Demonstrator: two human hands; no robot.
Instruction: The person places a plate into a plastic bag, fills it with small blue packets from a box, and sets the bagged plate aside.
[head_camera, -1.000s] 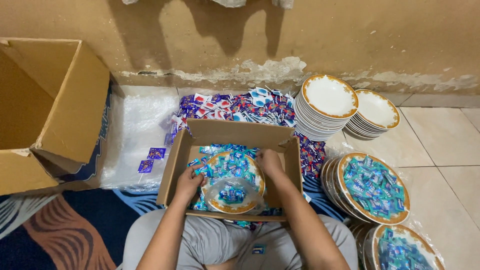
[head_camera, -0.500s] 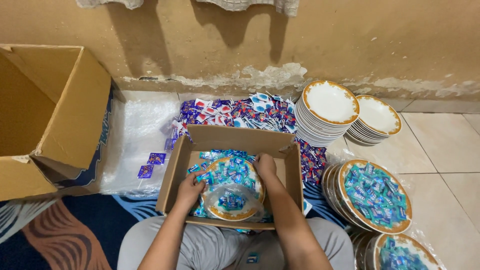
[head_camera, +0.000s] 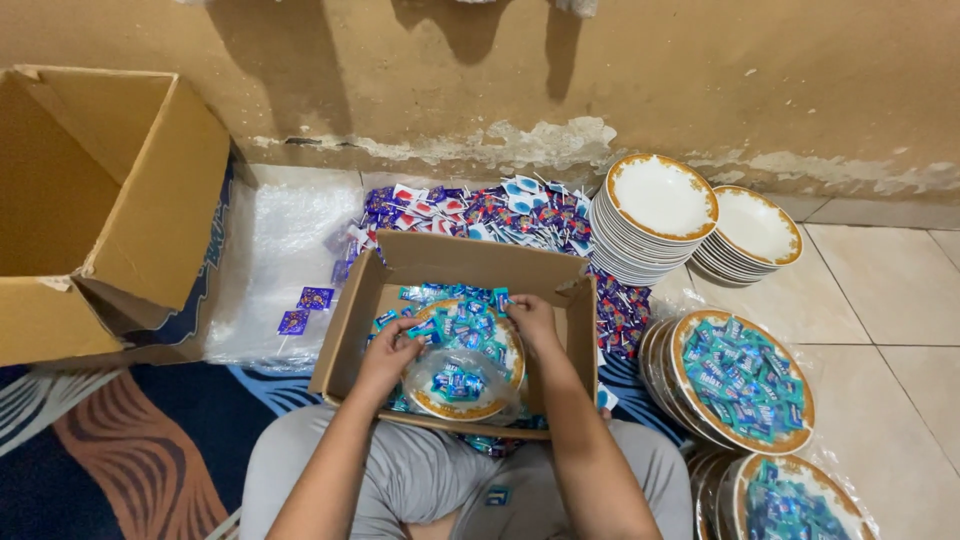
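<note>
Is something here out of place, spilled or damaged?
Yes. Two purple lollipops lie alone on the clear plastic sheet, apart from the main lollipop pile. The wall is flaking along its base. Loose blue candies lie in the box beside the plate.

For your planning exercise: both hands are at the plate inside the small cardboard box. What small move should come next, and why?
Probably sweep the sachets the left hand and right hand are touching toward the middle of the plate. They lie heaped at its far rim and spill into the box, while the near part holds only a small clear bag.
</note>
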